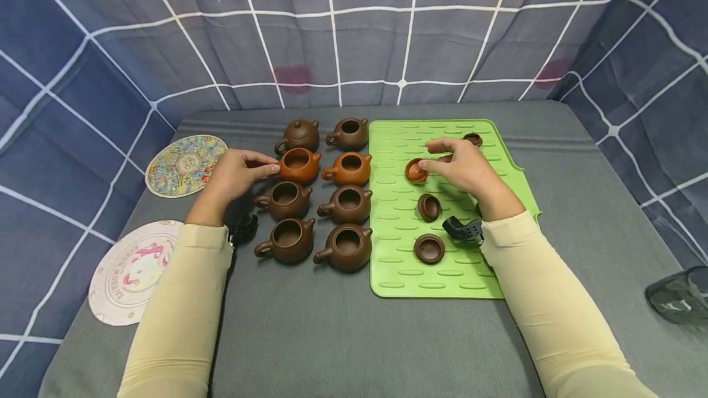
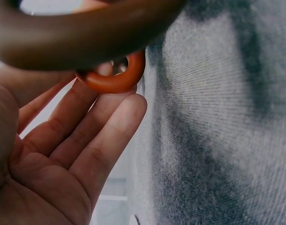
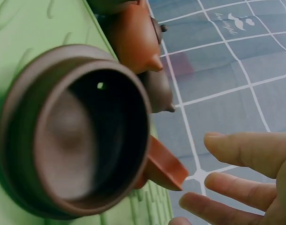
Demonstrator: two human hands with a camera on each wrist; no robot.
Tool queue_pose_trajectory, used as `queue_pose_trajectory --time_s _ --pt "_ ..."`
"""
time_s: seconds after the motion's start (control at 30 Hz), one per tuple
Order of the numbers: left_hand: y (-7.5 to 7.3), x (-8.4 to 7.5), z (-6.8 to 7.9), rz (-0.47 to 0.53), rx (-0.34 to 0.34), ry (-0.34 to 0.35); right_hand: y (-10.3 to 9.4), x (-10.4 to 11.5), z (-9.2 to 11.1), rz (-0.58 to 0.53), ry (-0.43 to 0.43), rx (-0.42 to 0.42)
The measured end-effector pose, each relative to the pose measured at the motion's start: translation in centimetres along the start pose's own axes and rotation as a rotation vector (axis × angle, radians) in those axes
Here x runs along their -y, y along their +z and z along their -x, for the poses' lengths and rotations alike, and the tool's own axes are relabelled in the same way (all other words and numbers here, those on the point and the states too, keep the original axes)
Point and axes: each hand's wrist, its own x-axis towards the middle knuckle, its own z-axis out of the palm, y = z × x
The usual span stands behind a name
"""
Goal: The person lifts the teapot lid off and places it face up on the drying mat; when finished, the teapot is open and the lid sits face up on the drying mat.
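My left hand (image 1: 232,178) pinches the handle (image 2: 115,83) of an orange clay teapot (image 1: 299,174), which has no lid on it and stands in the left column of teapots. In the left wrist view a brown ring-shaped handle (image 2: 86,40) crosses in front. Over the green mat, my right hand (image 1: 467,167) has its thumb and fingers spread beside a small orange lid (image 1: 413,172) lying upturned. The right wrist view shows a gap between the fingertips and that lid; a brown lid (image 3: 70,136) in the foreground partly hides it.
Behind the gripped teapot stands a brown lidded teapot (image 1: 299,136). Several lidless teapots stand around it, including an orange one (image 1: 348,171). More brown lids (image 1: 429,249) lie on the green mat (image 1: 398,281). Two round mats (image 1: 135,275) lie left; a dark glass (image 1: 677,300) is at right.
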Motion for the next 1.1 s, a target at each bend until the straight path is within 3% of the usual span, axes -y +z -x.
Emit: queue_pose_trajectory --time_s 0.3,0.5,0.8,0.93,1.1 --pt "0.1 0.0 0.0 -0.008 0.003 0.006 -0.4 0.8 0.3 0.024 -0.029 -0.027" --pt "-0.2 -0.2 0.2 -0.021 -0.002 0.023 0.2 1.7 -0.5 0.076 -0.081 -0.018" --pt "-2.0 -2.4 0.7 -0.124 -0.113 0.111 1.3 6.1 -3.3 0.22 -0.228 0.026" --pt "-2.6 -3.4 -0.2 -0.148 -0.081 0.093 2.4 8.7 -5.4 0.296 -0.308 0.083" --pt "-2.8 -3.7 -2.6 -0.181 0.01 0.044 4.8 12.1 -8.4 0.343 -0.403 0.162"
